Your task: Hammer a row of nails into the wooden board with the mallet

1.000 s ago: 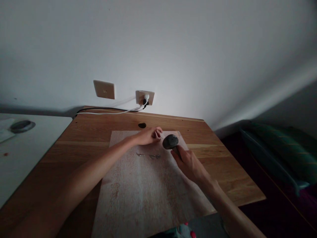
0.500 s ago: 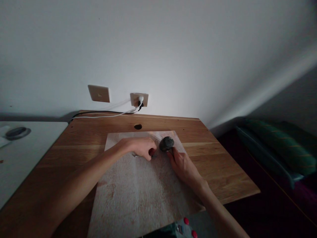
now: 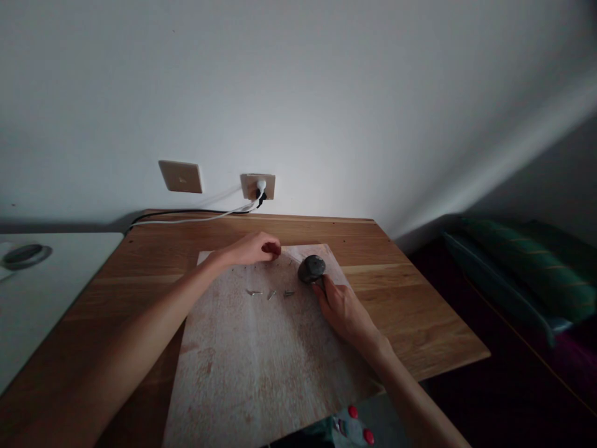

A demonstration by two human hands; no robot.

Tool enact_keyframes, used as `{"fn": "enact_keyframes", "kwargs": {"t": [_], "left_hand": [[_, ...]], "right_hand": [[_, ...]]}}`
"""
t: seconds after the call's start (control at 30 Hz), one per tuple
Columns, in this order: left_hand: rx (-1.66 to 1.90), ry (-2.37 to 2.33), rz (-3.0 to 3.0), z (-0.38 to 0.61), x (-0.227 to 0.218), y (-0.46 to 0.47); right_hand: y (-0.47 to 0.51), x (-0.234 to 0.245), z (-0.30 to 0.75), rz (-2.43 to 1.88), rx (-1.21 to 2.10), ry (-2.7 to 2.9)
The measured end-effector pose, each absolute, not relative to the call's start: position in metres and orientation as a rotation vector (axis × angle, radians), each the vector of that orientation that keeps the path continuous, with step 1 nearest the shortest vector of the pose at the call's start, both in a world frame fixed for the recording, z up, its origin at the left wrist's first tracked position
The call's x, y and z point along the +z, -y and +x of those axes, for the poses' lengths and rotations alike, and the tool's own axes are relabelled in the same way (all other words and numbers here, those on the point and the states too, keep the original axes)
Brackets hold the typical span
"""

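A pale worn board [image 3: 261,361] lies on a wooden desk [image 3: 153,249]. My right hand [image 3: 342,308] grips the handle of a hammer, whose dark round head [image 3: 311,269] rests on the board's far right part. My left hand [image 3: 254,249] sits at the board's far edge with fingers curled in a pinch; what it holds is too small to make out. A few small nails [image 3: 270,293] lie loose on the board between my hands, nearer me than the left hand.
A wall socket [image 3: 258,186] with a white and a black cable stands behind the desk, beside a blank wall plate [image 3: 181,176]. A white table [image 3: 41,280] adjoins on the left. Green cushions [image 3: 522,274] lie at the right.
My left hand dropped to the nails half a second ago, then drew back to the board's far edge in a pinch. The hammer hand stayed nearly still.
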State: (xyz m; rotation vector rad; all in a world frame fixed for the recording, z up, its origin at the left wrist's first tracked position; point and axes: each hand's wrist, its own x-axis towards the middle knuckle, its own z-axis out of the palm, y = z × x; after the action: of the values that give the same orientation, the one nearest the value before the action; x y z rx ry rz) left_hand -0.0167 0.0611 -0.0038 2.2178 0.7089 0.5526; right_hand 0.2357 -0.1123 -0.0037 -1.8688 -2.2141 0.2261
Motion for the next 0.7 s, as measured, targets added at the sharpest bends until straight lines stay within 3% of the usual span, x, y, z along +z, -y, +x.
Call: {"fn": "enact_keyframes", "kwargs": {"t": [0.7], "left_hand": [[0.713,-0.791,2.351,-0.011,-0.024,-0.040]], "right_hand": [[0.111,-0.006,0.238,-1.803,0.213,2.225]]}}
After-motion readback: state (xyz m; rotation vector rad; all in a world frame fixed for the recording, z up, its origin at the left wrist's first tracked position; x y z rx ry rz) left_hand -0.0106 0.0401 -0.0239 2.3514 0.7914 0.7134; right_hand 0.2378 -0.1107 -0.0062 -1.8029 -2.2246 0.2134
